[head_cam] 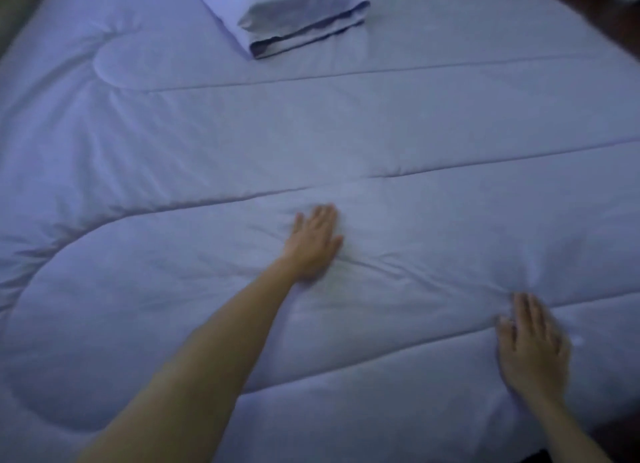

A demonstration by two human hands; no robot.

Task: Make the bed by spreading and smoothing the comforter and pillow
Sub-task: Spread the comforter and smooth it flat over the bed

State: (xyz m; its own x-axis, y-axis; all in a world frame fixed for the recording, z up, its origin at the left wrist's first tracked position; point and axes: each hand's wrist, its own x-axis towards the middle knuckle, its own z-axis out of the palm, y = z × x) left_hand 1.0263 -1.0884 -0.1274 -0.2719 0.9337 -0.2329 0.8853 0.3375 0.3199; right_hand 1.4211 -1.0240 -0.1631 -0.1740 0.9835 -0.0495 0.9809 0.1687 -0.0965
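Observation:
A pale blue quilted comforter [433, 123] covers the whole bed, with long stitched seams running across it. My left hand [315, 243] lies flat on it near the middle, palm down, fingers together and pointing away from me. My right hand [531, 346] presses flat on the comforter near the lower right, where small wrinkles gather around its fingertips. A pillow [294, 11] in a matching blue case lies at the far top, its open end facing right. Neither hand grips any cloth.
Dark floor [620, 19] shows past the bed's far right corner and again at the bottom right edge. A dim strip of wall or floor runs along the upper left edge of the bed.

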